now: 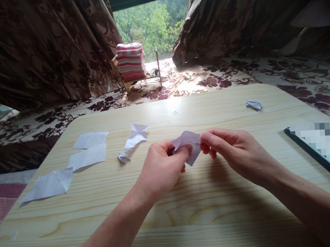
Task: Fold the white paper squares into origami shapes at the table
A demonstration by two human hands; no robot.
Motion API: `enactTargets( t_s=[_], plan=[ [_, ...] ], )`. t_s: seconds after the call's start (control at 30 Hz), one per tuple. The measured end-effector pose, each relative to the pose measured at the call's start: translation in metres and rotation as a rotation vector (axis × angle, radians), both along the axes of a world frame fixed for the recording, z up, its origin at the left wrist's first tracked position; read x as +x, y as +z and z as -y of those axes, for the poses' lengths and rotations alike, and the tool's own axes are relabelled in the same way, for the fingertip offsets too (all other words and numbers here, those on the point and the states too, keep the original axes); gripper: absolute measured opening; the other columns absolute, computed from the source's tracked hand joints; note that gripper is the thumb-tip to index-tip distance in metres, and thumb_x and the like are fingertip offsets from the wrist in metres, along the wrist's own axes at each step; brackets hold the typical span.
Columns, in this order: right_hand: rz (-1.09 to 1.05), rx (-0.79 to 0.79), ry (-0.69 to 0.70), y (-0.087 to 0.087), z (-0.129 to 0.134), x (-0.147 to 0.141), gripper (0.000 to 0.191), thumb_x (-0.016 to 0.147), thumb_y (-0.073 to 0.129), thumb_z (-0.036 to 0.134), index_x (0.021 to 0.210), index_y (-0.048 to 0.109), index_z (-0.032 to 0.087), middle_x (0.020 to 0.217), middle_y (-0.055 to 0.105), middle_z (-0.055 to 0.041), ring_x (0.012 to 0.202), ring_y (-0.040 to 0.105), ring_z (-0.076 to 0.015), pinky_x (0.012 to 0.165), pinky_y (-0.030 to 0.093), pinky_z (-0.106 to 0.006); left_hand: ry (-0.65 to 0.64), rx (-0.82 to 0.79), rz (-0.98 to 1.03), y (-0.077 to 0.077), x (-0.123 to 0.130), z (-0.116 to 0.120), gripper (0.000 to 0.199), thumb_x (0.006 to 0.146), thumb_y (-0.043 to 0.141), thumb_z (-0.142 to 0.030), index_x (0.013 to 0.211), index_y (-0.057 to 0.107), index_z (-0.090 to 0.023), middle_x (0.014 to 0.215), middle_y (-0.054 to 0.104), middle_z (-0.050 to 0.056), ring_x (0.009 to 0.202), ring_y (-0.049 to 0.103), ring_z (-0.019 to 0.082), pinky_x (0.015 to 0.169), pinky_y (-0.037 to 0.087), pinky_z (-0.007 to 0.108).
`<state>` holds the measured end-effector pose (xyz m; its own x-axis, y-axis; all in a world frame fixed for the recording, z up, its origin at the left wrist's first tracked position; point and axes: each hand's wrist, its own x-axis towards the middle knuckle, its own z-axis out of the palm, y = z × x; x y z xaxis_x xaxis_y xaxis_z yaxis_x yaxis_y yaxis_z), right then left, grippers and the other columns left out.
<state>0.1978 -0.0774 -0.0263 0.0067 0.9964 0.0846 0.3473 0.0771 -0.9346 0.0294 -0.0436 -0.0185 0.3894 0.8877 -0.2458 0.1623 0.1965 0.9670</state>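
A small whitish piece of paper (193,139) is held up over the middle of the table, its corners pointing outward. My left hand (163,168) grips it with the thumb pressed on its face and the fingers behind. At the paper's right corner, my right hand (225,146) pinches the edge between thumb and fingers. A creased, torn-edged paper (137,135) lies left of my hands, with a small folded scrap (123,158) just below it. Whether the held paper has folds at the back is hidden.
Paper sheets (87,158) and a larger creased sheet (49,184) lie at the table's left. A folded paper piece (253,105) sits far right, above a dark-edged device (318,155). Behind the wooden table (165,213), pink-striped folded cloths (130,62) stand stacked on a small rack.
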Motion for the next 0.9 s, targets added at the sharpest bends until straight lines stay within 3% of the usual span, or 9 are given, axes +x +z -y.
enactTargets(
  t_s=[0.17, 0.33, 0.53, 0.77, 0.9],
  plan=[
    [-0.067, -0.108, 0.102, -0.0013, 0.0025, -0.0021, 0.018, 0.083, 0.065, 0.034, 0.074, 0.068, 0.019, 0.064, 0.061, 0.0022, 0.057, 0.05, -0.0099, 0.053, 0.039, -0.022, 0.044, -0.011, 0.107, 0.0002, 0.0021, -0.0003, 0.016, 0.078, 0.066, -0.028, 0.074, 0.071, -0.013, 0.065, 0.065, 0.001, 0.059, 0.052, 0.01, 0.054, 0.043, 0.022],
    [-0.099, -0.134, 0.08, -0.0001, 0.0024, -0.0044, 0.016, 0.08, 0.066, 0.033, 0.073, 0.068, 0.019, 0.062, 0.057, 0.0035, 0.056, 0.046, -0.009, 0.053, 0.037, -0.022, 0.142, 0.062, 0.148, -0.0042, 0.001, -0.0025, 0.015, 0.08, 0.063, -0.026, 0.082, 0.072, -0.015, 0.069, 0.065, 0.0, 0.065, 0.056, 0.011, 0.06, 0.046, 0.023],
    [-0.156, -0.153, 0.028, 0.003, 0.0019, -0.0048, 0.016, 0.076, 0.069, 0.034, 0.07, 0.067, 0.019, 0.06, 0.058, 0.0027, 0.055, 0.048, -0.0101, 0.051, 0.04, -0.022, 0.061, 0.024, 0.066, -0.0033, 0.0011, 0.0, 0.015, 0.077, 0.066, -0.028, 0.073, 0.068, -0.014, 0.063, 0.061, 0.0, 0.064, 0.055, 0.012, 0.058, 0.045, 0.024],
    [-0.119, 0.067, -0.073, -0.0019, 0.0012, -0.0069, 0.015, 0.084, 0.064, 0.032, 0.076, 0.07, 0.021, 0.065, 0.061, 0.0026, 0.061, 0.054, -0.0101, 0.058, 0.045, -0.021, 0.062, 0.037, 0.02, 0.0002, 0.0033, 0.0015, 0.014, 0.076, 0.063, -0.026, 0.068, 0.065, -0.014, 0.063, 0.059, 0.0, 0.06, 0.05, 0.01, 0.053, 0.043, 0.022],
    [-0.149, 0.072, -0.044, -0.0054, 0.0006, -0.0074, 0.008, 0.081, 0.07, 0.029, 0.079, 0.071, 0.022, 0.074, 0.067, 0.0025, 0.068, 0.058, -0.0109, 0.062, 0.045, -0.02, 0.102, 0.054, 0.023, -0.0009, 0.0037, 0.001, 0.015, 0.076, 0.062, -0.027, 0.075, 0.068, -0.014, 0.064, 0.059, 0.0, 0.059, 0.048, 0.01, 0.052, 0.042, 0.022]
  ],
)
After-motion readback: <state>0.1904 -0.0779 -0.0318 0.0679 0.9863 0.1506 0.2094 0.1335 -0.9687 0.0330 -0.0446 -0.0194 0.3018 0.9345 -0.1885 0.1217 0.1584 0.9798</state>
